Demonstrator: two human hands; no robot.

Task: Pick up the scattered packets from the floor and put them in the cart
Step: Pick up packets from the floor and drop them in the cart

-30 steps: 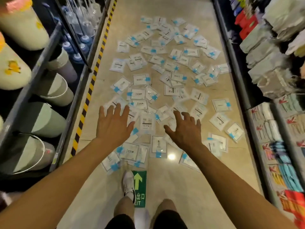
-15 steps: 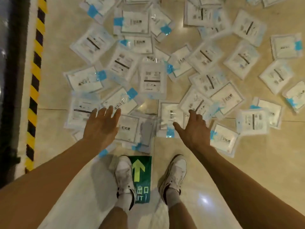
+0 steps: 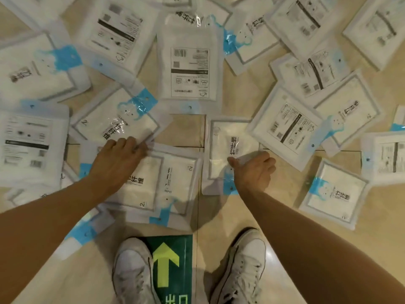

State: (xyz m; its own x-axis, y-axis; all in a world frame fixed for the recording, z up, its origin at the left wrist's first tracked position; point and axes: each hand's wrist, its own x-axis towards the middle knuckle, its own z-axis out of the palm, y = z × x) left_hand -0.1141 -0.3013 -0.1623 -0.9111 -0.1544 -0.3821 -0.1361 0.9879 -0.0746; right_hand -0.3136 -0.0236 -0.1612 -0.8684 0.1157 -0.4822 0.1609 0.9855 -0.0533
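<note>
Several white packets with blue tabs lie scattered and overlapping on the beige floor. My left hand [image 3: 116,160] rests palm down on a stack of packets [image 3: 151,183]. Its curled fingertips sit at the lower edge of a tilted packet [image 3: 118,121], and whether they grip it is hidden. My right hand [image 3: 252,170] pinches the right side of a packet [image 3: 225,145], with the thumb on top and the fingers curled at its edge. The packet still lies flat on the floor. No cart is in view.
My two white shoes [image 3: 131,270] [image 3: 243,266] stand on either side of a green floor sticker with a yellow arrow [image 3: 173,260]. Packets cover the floor ahead and to both sides. Bare tile [image 3: 219,216] shows between my arms.
The view has dropped much closer to the floor. Both hands came down from hovering onto the nearest packets, and the right thumb and fingers closed on one.
</note>
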